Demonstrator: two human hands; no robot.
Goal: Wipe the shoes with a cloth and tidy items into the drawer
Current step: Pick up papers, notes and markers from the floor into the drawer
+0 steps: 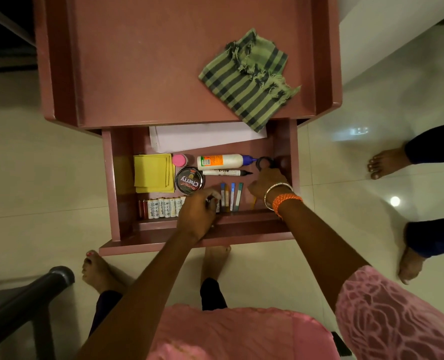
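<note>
The pink drawer (113, 183) stands pulled out below the table top. A green striped cloth (244, 76) lies on the top, its corner hanging over the drawer. Inside the drawer lie yellow sticky notes (153, 172), a Cherry polish tin (189, 180), a glue bottle (221, 161), a marker (226, 173), several pens (231, 196) and a row of batteries (161, 207). My left hand (197, 211) curls its fingertips onto the right end of the battery row. My right hand (267, 184) grips a black ring-handled tool (263, 162) by the drawer's right wall. No shoes are in view.
White paper (202, 137) lies at the drawer's back, and a pink cap (180, 159) sits by the notes. Another person's bare feet (387, 162) stand on the tiled floor to the right. A dark chair rail (33, 289) is at the lower left.
</note>
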